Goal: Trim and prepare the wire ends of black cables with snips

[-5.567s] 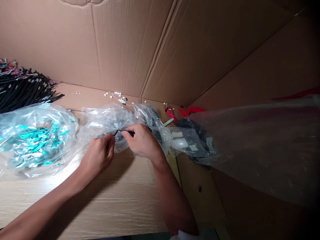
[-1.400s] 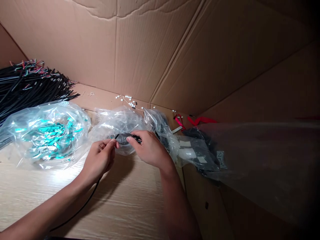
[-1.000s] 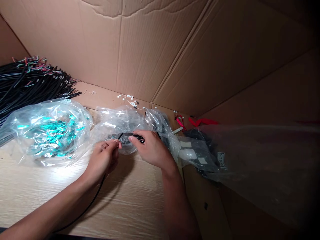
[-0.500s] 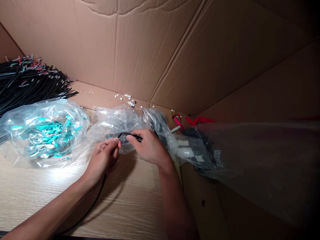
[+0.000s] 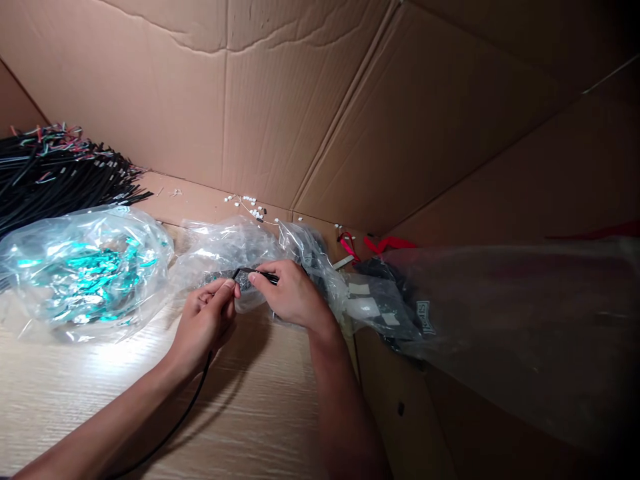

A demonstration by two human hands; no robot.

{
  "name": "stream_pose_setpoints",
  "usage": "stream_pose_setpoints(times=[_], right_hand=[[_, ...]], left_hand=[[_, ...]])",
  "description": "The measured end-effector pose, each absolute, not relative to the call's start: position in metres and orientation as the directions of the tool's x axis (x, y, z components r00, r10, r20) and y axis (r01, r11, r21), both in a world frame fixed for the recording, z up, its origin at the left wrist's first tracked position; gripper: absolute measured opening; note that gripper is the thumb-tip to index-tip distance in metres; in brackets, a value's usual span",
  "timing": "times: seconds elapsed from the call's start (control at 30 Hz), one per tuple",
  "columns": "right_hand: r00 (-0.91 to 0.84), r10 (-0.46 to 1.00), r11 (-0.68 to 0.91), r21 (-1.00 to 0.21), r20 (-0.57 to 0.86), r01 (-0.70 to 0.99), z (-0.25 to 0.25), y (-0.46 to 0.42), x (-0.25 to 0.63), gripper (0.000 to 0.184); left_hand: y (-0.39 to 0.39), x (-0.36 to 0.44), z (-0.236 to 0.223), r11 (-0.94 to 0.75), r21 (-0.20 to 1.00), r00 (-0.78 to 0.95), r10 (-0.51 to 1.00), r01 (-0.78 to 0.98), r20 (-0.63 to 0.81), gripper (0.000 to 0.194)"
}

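In the head view, my left hand (image 5: 210,310) is closed and pinches a black cable (image 5: 197,392) near its end. The cable runs down from the hand toward the bottom edge. My right hand (image 5: 293,293) is closed around a slim black tool (image 5: 270,277) whose narrow tip points left at the cable end. The tool's exact kind is hard to make out. Both hands are nearly touching, in front of a clear plastic bag (image 5: 233,240) holding small dark pieces.
On the left lies a pile of black cables (image 5: 55,177) with coloured wire ends, beside a clear bag of teal pieces (image 5: 95,273). Small white bits (image 5: 255,210) are scattered along the cardboard wall (image 5: 165,100). Red ribbon (image 5: 390,243) and a large plastic bag (image 5: 500,313) lie right.
The whole view has shifted slightly left and down. Both hands keep their hold on the cable and the black tool, with little visible movement.
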State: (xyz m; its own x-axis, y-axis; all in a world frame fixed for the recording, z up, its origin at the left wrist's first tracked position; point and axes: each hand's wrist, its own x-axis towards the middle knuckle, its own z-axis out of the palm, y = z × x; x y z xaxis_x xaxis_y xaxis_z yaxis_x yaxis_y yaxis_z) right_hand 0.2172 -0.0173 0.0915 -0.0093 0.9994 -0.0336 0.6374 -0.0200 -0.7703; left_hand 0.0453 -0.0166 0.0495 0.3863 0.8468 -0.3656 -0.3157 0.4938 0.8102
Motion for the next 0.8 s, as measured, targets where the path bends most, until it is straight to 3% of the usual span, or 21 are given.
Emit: stream_pose_setpoints(times=[0.37,0.5,0.63,0.7,0.8], right_hand=[[-0.038,0.998,-0.014,-0.752,-0.052,0.659,0.094,-0.017,0.217,0.033],[-0.017,0.999,-0.024,-0.742,-0.048,0.67,0.095,-0.018,0.22,0.031],[-0.018,0.999,-0.02,-0.718,-0.045,0.696,0.099,-0.022,0.222,0.032],[-0.028,0.999,-0.014,-0.709,-0.047,0.705,0.101,-0.023,0.223,0.033],[-0.031,0.998,-0.023,-0.712,-0.063,0.702,0.102,-0.024,0.222,0.033]], left_hand=[[-0.015,0.046,0.05,0.526,0.795,0.382,0.831,-0.302,-0.405,0.03],[-0.014,0.044,0.045,0.5,0.838,0.368,0.837,-0.216,-0.405,0.032],[-0.015,0.041,0.043,0.178,0.979,0.257,0.946,0.103,-0.199,0.027],[-0.018,0.04,0.044,-0.02,0.966,0.241,0.97,0.256,-0.043,0.023],[-0.022,0.041,0.044,-0.169,0.914,0.245,0.966,0.368,0.08,0.022]])
